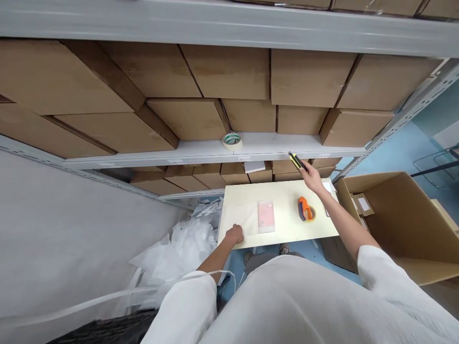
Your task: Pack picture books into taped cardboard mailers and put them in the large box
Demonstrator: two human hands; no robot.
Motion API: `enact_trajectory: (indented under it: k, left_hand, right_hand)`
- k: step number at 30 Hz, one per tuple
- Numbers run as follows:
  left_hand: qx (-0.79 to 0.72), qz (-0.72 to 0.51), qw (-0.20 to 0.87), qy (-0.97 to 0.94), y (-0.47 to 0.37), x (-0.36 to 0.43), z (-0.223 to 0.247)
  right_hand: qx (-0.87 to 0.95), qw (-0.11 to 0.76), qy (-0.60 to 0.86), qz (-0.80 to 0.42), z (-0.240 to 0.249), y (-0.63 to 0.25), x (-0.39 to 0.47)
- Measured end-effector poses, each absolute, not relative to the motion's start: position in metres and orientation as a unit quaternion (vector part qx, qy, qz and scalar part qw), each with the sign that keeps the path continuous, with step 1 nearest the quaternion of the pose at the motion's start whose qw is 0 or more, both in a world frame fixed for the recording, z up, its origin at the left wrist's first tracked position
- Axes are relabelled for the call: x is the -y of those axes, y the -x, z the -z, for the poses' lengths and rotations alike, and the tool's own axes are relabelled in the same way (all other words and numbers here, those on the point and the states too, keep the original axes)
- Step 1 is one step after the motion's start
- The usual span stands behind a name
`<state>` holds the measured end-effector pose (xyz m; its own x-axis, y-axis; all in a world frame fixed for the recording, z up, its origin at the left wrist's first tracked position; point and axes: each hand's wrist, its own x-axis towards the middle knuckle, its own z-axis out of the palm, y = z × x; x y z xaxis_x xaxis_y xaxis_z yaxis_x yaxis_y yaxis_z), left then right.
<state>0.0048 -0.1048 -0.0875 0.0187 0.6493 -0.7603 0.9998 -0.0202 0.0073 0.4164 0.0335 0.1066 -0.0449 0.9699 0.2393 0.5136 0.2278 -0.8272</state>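
Observation:
My right hand [312,178] is wrapped round a black and yellow utility knife [297,161], held above the far right part of the pale table [283,191] with its tip toward the shelf. My left hand [234,234] is closed and rests at the table's near left corner. Between its fingers I cannot make out anything clearly. Beside it, a faint translucent sheet [249,219] reaches to a flat pink packet [266,217] in clear wrapping. To the right of the packet lies an orange tape dispenser [304,208] with a yellowish roll.
Brown cartons [229,71] fill the grey shelf rack ahead. A tape roll [232,140] sits on the shelf board [279,143]. White foam sheets [186,241] are heaped left of the table. A large open carton [405,215] stands to the right.

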Motion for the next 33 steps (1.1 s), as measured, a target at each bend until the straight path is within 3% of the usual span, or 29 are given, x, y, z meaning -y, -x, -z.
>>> enact_trajectory:
  k: [3,7,14,28,33]
  left_hand:
    - [-0.656,0.286,0.290,-0.636,-0.009,0.112,0.090]
    - [-0.671,0.279,0.285,-0.625,-0.012,0.116,0.094]
    - [-0.691,0.268,0.293,-0.604,-0.015,0.116,0.097]
    - [-0.682,0.272,0.304,-0.607,-0.013,0.114,0.099]
    - [-0.685,0.258,0.308,-0.607,-0.012,0.118,0.095]
  right_hand:
    - [0.742,0.339,0.574,-0.075,-0.126,-0.435,-0.083]
    - [0.779,0.263,0.568,0.038,-0.135,-0.446,-0.130]
    - [0.801,0.204,0.560,0.058,-0.128,-0.451,-0.151]
    - [0.798,0.177,0.571,0.076,-0.118,-0.460,-0.165]
    - [0.797,0.218,0.556,0.086,-0.118,-0.443,-0.144]
